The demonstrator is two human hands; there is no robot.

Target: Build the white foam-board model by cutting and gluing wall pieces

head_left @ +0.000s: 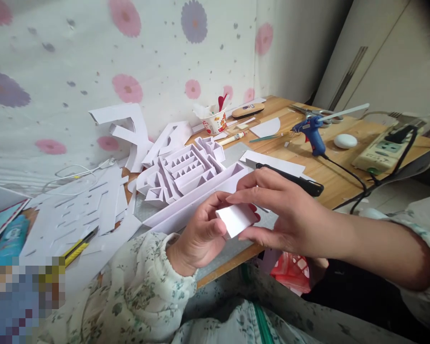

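Observation:
A small white foam-board piece (235, 220) is held above the table's front edge. My left hand (204, 234) grips it from the left, thumb on the near side. Around its right side, my right hand (283, 210) has fingers on the upper edge and thumb at the lower corner. Just beyond the hands lies a long white foam-board tray (186, 205). Behind that stands a white foam-board structure (191, 167) with several small compartments. A black utility knife (294, 179) rests beyond my right hand, partly hidden by it.
A blue hot glue gun (310, 134) and a power strip (380, 148) stand at the right, joined by a black cord. Cut white sheets (82, 210) with a yellow cutter (79, 247) lie left. A paper cup (215, 122) stands at the back, near scissors (322, 117).

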